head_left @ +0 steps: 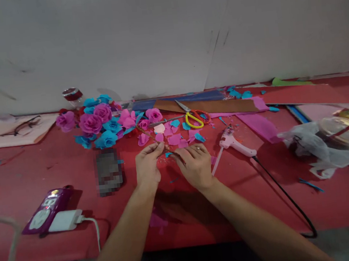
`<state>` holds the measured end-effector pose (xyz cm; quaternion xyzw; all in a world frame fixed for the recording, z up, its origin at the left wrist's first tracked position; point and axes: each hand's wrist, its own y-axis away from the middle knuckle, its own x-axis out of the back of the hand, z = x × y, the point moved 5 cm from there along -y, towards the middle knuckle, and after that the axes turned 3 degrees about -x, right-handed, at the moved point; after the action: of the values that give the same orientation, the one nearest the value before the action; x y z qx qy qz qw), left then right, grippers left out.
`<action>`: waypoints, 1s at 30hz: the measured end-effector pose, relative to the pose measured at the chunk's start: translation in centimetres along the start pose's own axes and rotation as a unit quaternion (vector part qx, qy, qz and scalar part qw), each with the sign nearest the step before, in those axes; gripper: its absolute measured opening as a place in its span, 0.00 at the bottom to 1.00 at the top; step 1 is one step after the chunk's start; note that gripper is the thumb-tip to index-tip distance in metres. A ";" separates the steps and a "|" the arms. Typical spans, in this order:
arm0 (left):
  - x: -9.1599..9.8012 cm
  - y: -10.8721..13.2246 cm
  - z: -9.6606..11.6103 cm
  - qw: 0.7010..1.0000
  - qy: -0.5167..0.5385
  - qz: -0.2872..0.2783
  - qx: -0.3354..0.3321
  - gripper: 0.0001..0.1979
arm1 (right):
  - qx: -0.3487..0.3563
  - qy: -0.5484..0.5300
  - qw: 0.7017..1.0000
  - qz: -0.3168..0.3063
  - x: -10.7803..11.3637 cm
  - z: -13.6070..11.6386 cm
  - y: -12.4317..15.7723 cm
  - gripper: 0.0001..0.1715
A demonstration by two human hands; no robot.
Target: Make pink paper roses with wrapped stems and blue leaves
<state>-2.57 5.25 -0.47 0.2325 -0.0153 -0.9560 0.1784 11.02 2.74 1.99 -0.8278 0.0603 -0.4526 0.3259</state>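
Note:
My left hand [147,166] is closed, thumb and fingers pinching a thin brown stem [146,132] that slants away to the upper left. Close beside it, my right hand [195,163] is closed too, its fingertips pressed together at the near end of the stem; a ring shows on one finger. Just beyond the hands lie loose pink and blue paper petals [174,139]. Pink and blue paper flowers [91,122] are bunched to the left. Scissors [193,119] with yellow and red handles rest behind the petals. A pink glue gun [237,145] lies right of my right hand.
On the red table [80,244] are a purple power strip [47,210] with a white charger [66,220], a blurred dark object [108,172], eyeglasses [26,124] on paper, and a plastic bag [307,145] by a round container. The glue gun's black cord [285,195] trails over the front edge.

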 end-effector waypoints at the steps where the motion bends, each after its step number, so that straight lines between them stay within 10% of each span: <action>1: 0.0 0.0 0.0 1.000 -0.002 0.001 -0.001 0.08 | 0.000 0.005 1.000 -0.007 0.0 0.0 0.0 0.12; 8: -0.7 0.2 0.1 0.998 -0.023 -0.065 -0.013 0.04 | -0.127 -0.136 0.979 -0.084 -0.8 0.4 -0.2 0.12; 14: -0.7 0.0 0.2 0.997 -0.003 -0.076 0.025 0.06 | -0.268 -0.524 0.768 -0.252 -2.7 0.5 -0.1 0.19; 21: 0.1 -0.2 0.2 0.999 -0.024 -0.014 0.029 0.08 | -0.117 -0.126 0.983 -0.061 0.6 0.3 -0.4 0.19; 25: -0.1 0.0 0.2 0.998 -0.046 -0.031 0.005 0.06 | -0.010 -0.005 0.999 -0.052 0.5 -1.2 0.0 0.12; 30: -0.5 0.2 0.1 0.996 -0.056 -0.065 -0.005 0.05 | -0.109 -0.127 0.981 -0.101 -0.1 -0.4 -0.2 0.12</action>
<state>-2.17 5.19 -0.11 0.1786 -0.0052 -0.9770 0.1161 10.57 2.74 2.15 -0.9110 -0.0164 -0.3648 0.1919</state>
